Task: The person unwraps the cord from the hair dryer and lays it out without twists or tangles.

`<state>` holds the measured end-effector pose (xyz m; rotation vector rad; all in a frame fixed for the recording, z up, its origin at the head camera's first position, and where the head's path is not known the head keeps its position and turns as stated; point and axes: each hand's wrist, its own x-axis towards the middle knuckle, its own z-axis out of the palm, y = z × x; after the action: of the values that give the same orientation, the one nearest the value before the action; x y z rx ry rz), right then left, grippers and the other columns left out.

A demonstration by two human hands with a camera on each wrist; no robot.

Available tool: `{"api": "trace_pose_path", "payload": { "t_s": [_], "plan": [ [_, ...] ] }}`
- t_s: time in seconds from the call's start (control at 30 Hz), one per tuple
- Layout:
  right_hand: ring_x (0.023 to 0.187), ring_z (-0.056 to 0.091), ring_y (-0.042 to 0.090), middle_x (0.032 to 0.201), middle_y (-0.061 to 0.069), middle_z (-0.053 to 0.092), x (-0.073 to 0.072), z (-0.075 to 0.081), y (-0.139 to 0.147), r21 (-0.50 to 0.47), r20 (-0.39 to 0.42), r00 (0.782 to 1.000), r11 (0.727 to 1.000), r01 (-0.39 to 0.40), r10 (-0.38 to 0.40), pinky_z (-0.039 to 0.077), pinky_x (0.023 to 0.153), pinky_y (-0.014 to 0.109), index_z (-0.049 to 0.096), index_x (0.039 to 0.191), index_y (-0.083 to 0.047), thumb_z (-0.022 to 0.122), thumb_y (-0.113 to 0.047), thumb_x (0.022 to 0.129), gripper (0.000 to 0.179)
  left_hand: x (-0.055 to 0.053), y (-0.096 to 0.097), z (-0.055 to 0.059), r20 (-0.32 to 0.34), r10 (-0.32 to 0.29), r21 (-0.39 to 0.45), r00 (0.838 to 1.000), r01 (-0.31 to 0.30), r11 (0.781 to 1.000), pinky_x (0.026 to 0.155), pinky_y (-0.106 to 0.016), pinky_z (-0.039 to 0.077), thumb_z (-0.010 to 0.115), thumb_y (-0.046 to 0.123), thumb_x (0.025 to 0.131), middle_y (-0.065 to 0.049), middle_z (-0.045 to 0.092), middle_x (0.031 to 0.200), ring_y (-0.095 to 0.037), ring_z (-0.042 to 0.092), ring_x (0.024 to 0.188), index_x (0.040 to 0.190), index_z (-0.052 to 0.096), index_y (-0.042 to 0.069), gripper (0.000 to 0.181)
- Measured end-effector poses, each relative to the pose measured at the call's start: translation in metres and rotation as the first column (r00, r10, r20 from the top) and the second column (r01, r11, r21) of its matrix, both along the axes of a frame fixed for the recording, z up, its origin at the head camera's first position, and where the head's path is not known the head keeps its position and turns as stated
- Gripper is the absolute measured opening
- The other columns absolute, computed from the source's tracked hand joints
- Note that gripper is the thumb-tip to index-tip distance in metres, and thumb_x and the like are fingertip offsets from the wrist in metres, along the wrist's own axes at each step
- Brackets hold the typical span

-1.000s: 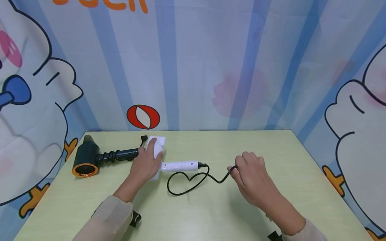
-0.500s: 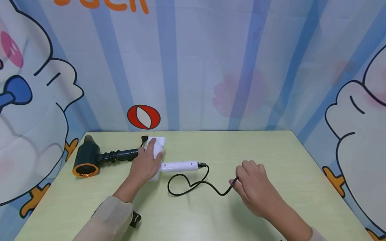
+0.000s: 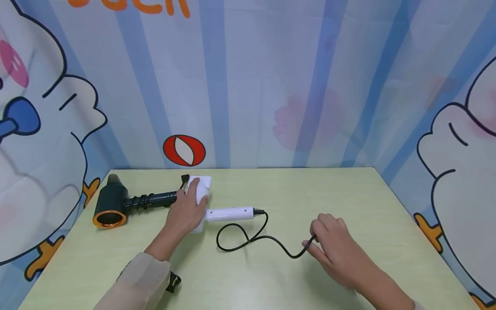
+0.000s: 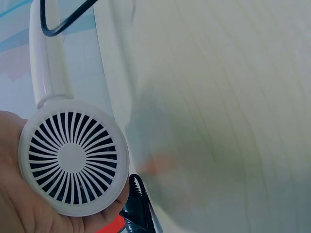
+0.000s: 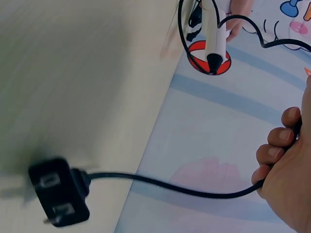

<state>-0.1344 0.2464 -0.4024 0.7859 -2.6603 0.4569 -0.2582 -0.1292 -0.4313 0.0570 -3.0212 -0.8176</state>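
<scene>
My left hand (image 3: pixel 187 213) holds a white hair dryer (image 3: pixel 231 214) by its head, with the handle pointing right over the table. The left wrist view shows the dryer's round slotted air vent (image 4: pixel 73 158) against the palm. From the handle end runs a black cord (image 3: pixel 242 247), which crosses itself in a loop near the middle of the table. My right hand (image 3: pixel 338 254) grips this cord, the fingers curled round it. In the right wrist view, the cord's black plug (image 5: pixel 59 194) hangs beyond the fist; the head view hides it.
A dark hair dryer (image 3: pixel 110 200) with an orange ring lies left of my left hand, its cord wound round the handle (image 3: pixel 153 199). Its small black plug (image 3: pixel 185 177) is near my left fingertips. A printed curtain (image 3: pixel 252 86) stands behind the table (image 3: pixel 263 284).
My right hand has moved right and toward me with the cord, and the cord's stretch beside it sags lower. The left hand and both dryers stay nearly still.
</scene>
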Motion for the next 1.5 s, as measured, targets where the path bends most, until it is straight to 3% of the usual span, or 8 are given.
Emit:
{"api": "trace_pose_path", "payload": {
  "t_s": [0.2, 0.37, 0.5, 0.67, 0.87, 1.1, 1.33, 1.5],
  "plan": [
    [0.080, 0.035, 0.003, 0.087, -0.015, 0.037, -0.002, 0.000, 0.021, -0.129, 0.077, 0.994, 0.990, -0.061, 0.071, 0.024, 0.078, 0.031, 0.043, 0.093, -0.026, 0.055, -0.017, 0.104, 0.018, 0.000, -0.001, 0.002, 0.003, 0.011, 0.000, 1.000, -0.011, 1.000, 0.073, -0.051, 0.054, 0.049, 0.042, 0.104, -0.028, 0.043, 0.132, -0.039, 0.059, 0.092, 0.161, 0.019, 0.019, 0.069],
    [0.076, 0.034, 0.005, 0.086, -0.012, 0.036, -0.013, -0.002, 0.039, -0.294, 0.105, 0.976, 0.943, -0.153, 0.191, 0.031, 0.071, 0.029, 0.044, 0.092, -0.023, 0.046, -0.001, 0.104, 0.025, 0.000, -0.003, 0.004, 0.014, 0.019, 0.004, 1.000, -0.019, 1.000, 0.073, -0.051, 0.054, 0.048, 0.042, 0.104, -0.029, 0.042, 0.132, -0.039, 0.058, 0.092, 0.161, 0.018, 0.018, 0.069],
    [0.070, 0.034, 0.008, 0.084, -0.007, 0.036, -0.024, -0.003, 0.052, -0.409, 0.186, 0.955, 0.902, -0.138, 0.230, 0.035, 0.062, 0.029, 0.045, 0.085, -0.018, 0.042, -0.001, 0.106, 0.027, 0.000, -0.004, 0.003, 0.023, 0.024, 0.003, 0.999, -0.024, 1.000, 0.072, -0.050, 0.054, 0.049, 0.042, 0.104, -0.029, 0.042, 0.132, -0.039, 0.058, 0.092, 0.162, 0.018, 0.018, 0.070],
    [0.077, 0.040, 0.013, 0.088, -0.001, 0.038, -0.031, -0.004, 0.070, -0.465, 0.271, 0.928, 0.879, -0.108, 0.257, 0.036, 0.066, 0.033, 0.049, 0.085, -0.016, 0.044, -0.002, 0.106, 0.027, 0.000, -0.006, 0.003, 0.017, 0.019, 0.000, 1.000, -0.019, 1.000, 0.069, -0.048, 0.053, 0.048, 0.042, 0.104, -0.029, 0.043, 0.131, -0.038, 0.058, 0.091, 0.161, 0.018, 0.017, 0.070],
    [0.085, 0.039, 0.011, 0.092, -0.001, 0.042, -0.033, -0.005, 0.094, -0.344, 0.257, 0.955, 0.937, -0.054, 0.149, 0.035, 0.067, 0.032, 0.062, 0.090, -0.027, 0.056, -0.005, 0.103, 0.026, 0.001, -0.006, 0.002, 0.011, 0.009, -0.001, 1.000, -0.009, 1.000, 0.069, -0.047, 0.052, 0.047, 0.043, 0.104, -0.028, 0.043, 0.129, -0.038, 0.058, 0.090, 0.161, 0.018, 0.017, 0.069],
    [0.075, 0.037, 0.004, 0.081, -0.015, 0.045, -0.036, -0.009, 0.113, -0.156, 0.186, 0.983, 0.988, 0.021, 0.008, 0.032, 0.061, 0.027, 0.069, 0.088, -0.032, 0.072, -0.010, 0.092, 0.023, 0.001, -0.008, 0.002, 0.027, 0.001, 0.004, 1.000, -0.001, 1.000, 0.068, -0.046, 0.052, 0.047, 0.042, 0.104, -0.028, 0.043, 0.131, -0.037, 0.058, 0.091, 0.162, 0.017, 0.017, 0.069],
    [0.072, 0.042, 0.002, 0.078, -0.016, 0.054, -0.037, -0.009, 0.130, -0.029, 0.233, 0.970, 0.996, 0.080, -0.072, 0.036, 0.061, 0.026, 0.071, 0.091, -0.027, 0.068, -0.015, 0.096, 0.013, 0.000, -0.007, 0.001, 0.040, 0.007, -0.006, 0.999, -0.007, 1.000, 0.071, -0.049, 0.054, 0.047, 0.043, 0.104, -0.028, 0.042, 0.132, -0.038, 0.058, 0.093, 0.162, 0.016, 0.018, 0.070],
    [0.075, 0.048, 0.008, 0.082, -0.008, 0.059, -0.040, -0.014, 0.146, 0.033, 0.311, 0.928, 0.978, 0.207, -0.207, 0.040, 0.064, 0.031, 0.070, 0.093, -0.020, 0.057, -0.029, 0.105, 0.020, 0.000, -0.007, 0.001, 0.044, 0.012, -0.008, 0.999, -0.012, 1.000, 0.073, -0.051, 0.054, 0.048, 0.042, 0.104, -0.028, 0.041, 0.133, -0.039, 0.058, 0.094, 0.162, 0.016, 0.019, 0.070]
  ]
}}
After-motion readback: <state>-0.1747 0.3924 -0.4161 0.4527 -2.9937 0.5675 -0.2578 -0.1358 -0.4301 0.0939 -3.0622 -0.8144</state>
